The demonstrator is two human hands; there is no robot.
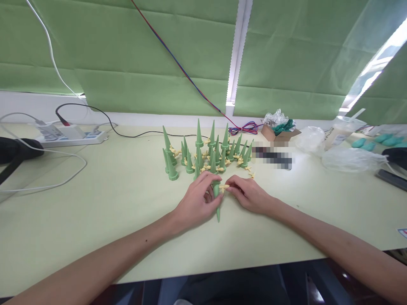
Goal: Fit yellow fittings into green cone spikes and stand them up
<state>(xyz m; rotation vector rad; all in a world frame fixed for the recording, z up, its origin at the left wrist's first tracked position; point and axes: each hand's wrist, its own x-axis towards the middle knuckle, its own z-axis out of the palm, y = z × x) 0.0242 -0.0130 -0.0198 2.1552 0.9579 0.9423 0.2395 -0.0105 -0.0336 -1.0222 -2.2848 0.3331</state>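
Observation:
My left hand (199, 199) is closed around a green plastic spike (216, 190), its pointed tip toward me and its wider base away. In the fingertips of my right hand (248, 192) is a small yellow plastic piece (224, 187), pinched right beside the spike's side. Whether the two parts touch, I cannot tell. Just beyond my hands stand several upright green spikes (172, 171) on round bases. Small yellow pieces (251, 175) lie scattered among them and to their right.
A power strip (92, 138) with plugs and cables sits at the back left. Toward the back right are a small cardboard box (277, 134), a lidded plastic cup (340, 132), clear plastic bags (351, 159) and teal pieces (369, 146). The table's front edge runs below my forearms.

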